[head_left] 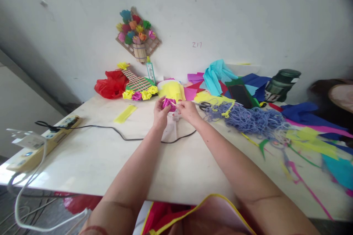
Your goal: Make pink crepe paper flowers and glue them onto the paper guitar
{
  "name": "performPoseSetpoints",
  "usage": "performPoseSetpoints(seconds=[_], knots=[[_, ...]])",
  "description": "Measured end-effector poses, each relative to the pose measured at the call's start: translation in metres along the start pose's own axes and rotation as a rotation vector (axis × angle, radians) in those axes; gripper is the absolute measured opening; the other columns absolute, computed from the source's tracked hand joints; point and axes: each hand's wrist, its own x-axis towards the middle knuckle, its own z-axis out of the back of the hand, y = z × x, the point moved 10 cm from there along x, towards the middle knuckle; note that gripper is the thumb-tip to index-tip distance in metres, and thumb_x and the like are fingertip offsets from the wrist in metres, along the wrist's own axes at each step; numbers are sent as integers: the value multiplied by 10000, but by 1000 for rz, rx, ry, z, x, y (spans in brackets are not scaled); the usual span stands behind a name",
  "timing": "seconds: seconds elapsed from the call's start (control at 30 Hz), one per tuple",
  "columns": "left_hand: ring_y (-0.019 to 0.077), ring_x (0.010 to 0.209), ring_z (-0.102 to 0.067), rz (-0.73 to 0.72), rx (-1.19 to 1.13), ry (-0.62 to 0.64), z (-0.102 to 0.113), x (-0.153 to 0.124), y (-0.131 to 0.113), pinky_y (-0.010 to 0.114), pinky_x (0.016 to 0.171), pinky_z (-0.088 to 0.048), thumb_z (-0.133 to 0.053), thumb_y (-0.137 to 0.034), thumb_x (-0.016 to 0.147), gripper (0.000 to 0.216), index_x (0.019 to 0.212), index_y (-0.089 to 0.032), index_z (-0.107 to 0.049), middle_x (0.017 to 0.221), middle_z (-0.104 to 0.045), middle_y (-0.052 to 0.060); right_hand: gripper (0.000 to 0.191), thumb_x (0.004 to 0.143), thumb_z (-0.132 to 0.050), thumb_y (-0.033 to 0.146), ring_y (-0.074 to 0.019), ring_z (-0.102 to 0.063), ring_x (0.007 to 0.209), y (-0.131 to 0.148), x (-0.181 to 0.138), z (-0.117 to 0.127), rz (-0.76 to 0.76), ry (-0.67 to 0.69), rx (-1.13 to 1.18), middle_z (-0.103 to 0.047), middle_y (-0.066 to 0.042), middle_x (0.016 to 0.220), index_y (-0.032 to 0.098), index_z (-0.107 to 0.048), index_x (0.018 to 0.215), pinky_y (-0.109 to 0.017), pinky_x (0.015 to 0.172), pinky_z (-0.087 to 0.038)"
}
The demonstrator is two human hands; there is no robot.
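Over the middle of the table, my left hand (160, 113) pinches a magenta paper flower (169, 104). My right hand (188, 111) is closed at the flower's right side, fingertips pressed together; whatever thin thing they may hold is too small to make out. Below the hands a pale, stick-like thing (175, 126) shows, its kind unclear. Just behind lies a sheet of yellow crepe paper (172, 91). To the left stands a guitar-shaped craft piece (138, 82) trimmed with yellow and magenta paper flowers. A cut yellow paper strip (125, 114) rests in front of it.
A power strip (45, 143) with a white charger sits at the left edge, its black cable (121, 132) crossing the table. Tangled blue-violet string (248, 121), scissors (204, 106), a phone (241, 96) and paper scraps crowd the right. A dark green bottle (283, 85) stands behind.
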Motion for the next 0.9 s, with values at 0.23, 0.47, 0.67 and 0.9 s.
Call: performPoseSetpoints(seconds=[0.23,0.47,0.67,0.9], knots=[[129,679,-591,13,19,-6,1,1,1,249,572,-495,-695,-148,549,478,995,-195,-531,856,-594,18,209,749,-554,159,-81,-544,477,-3,-3,-6,-78,46,169,-541,33,489,157,-530,541,-165,492,-392],[124,634,-590,25,19,-16,0,-1,-2,255,563,-490,-691,-151,537,477,987,-182,-534,810,-600,11,293,808,-489,186,-89,-523,446,-6,-3,-16,-116,131,185,-474,42,421,169,-481,516,-181,488,-395],[125,619,-584,40,20,-36,0,-2,-4,258,558,-482,-689,-161,525,452,955,-175,-549,791,-607,8,291,804,-506,197,-89,-561,523,2,-4,-8,-52,104,70,-541,26,486,163,-502,515,-179,544,-392],[110,571,-566,76,-5,-65,0,-3,-4,245,543,-483,-676,-139,503,381,869,-164,-574,695,-607,-13,188,790,-527,250,-112,-558,628,2,-4,-4,-10,37,-141,-628,2,610,166,-635,660,-206,576,-355]])
